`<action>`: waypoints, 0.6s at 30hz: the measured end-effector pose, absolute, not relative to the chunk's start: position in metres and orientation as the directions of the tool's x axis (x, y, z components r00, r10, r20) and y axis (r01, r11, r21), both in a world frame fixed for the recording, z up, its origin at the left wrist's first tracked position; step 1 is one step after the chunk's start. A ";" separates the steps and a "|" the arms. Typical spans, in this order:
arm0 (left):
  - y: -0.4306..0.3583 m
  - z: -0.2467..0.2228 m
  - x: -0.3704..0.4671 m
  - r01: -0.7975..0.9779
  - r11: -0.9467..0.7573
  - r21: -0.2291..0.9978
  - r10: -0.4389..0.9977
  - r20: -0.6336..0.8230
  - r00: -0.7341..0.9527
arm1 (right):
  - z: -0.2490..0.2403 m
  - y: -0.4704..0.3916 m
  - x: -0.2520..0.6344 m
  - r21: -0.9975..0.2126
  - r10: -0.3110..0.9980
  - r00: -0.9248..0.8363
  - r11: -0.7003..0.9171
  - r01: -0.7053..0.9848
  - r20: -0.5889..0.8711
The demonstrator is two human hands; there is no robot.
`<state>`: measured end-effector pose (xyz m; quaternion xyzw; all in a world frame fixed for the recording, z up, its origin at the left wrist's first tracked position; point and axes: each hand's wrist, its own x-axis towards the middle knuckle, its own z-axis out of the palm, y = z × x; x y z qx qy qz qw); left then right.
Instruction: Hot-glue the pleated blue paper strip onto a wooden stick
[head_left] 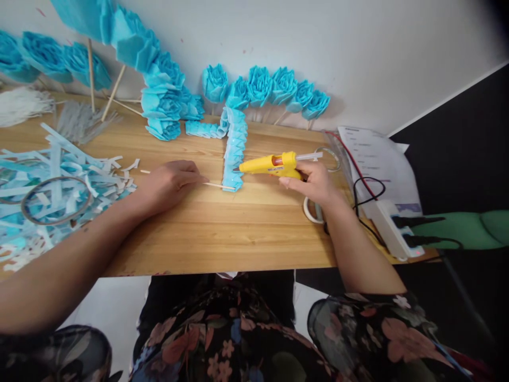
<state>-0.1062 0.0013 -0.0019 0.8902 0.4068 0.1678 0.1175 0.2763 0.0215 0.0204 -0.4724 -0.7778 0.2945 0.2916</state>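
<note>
My left hand pinches a thin wooden stick, whose tip lies across the near end of a pleated blue paper strip. The strip runs away from me over the table and bends left at its far end. In my right hand is a yellow hot glue gun, a clear glue stick poking from its back. Its nozzle points left and is at the strip's right edge, close above the stick's tip; I cannot tell whether it touches.
Blue paper flowers on sticks lean along the wall. Paper scraps pile at the left, a hoop on them. At the right are a tape roll, a white power strip with cables, and printed sheets. The wooden table's front edge is near me.
</note>
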 end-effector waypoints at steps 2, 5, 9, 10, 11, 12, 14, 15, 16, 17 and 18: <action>0.002 -0.003 -0.106 0.685 -0.637 0.353 0.767 0.202 0.609 | 0.022 0.022 0.275 -0.759 0.901 -0.398 0.378 0.530 0.171; 0.003 -0.005 -0.107 0.674 -0.637 0.375 0.767 0.221 0.603 | 0.022 0.022 0.275 -0.780 0.898 -0.407 0.371 0.503 0.164; 0.004 -0.004 -0.106 0.669 -0.641 0.376 0.765 0.244 0.596 | 0.019 0.024 0.276 -0.790 0.898 -0.409 0.368 0.490 0.164; 0.004 -0.004 -0.106 0.669 -0.641 0.376 0.765 0.242 0.597 | 0.017 0.025 0.277 -0.791 0.897 -0.410 0.370 0.487 0.167; 0.005 -0.003 -0.106 0.669 -0.640 0.378 0.766 0.243 0.595 | 0.016 0.025 0.277 -0.791 0.895 -0.412 0.373 0.484 0.171; 0.005 -0.003 -0.106 0.669 -0.638 0.380 0.767 0.243 0.594 | 0.015 0.026 0.277 -0.790 0.894 -0.413 0.379 0.482 0.177; 0.005 -0.003 -0.106 0.670 -0.635 0.384 0.770 0.241 0.591 | 0.013 0.026 0.278 -0.787 0.893 -0.411 0.385 0.482 0.184; 0.005 -0.003 -0.107 0.671 -0.633 0.386 0.771 0.240 0.590 | 0.013 0.026 0.278 -0.787 0.894 -0.408 0.383 0.484 0.184; 0.006 -0.003 -0.107 0.669 -0.633 0.388 0.771 0.240 0.590 | 0.013 0.026 0.278 -0.787 0.897 -0.405 0.378 0.488 0.179; 0.006 -0.004 -0.108 0.667 -0.634 0.390 0.770 0.240 0.591 | 0.014 0.026 0.278 -0.788 0.899 -0.403 0.371 0.492 0.171; 0.007 -0.005 -0.108 0.664 -0.636 0.393 0.768 0.244 0.592 | 0.014 0.025 0.277 -0.789 0.901 -0.402 0.364 0.495 0.164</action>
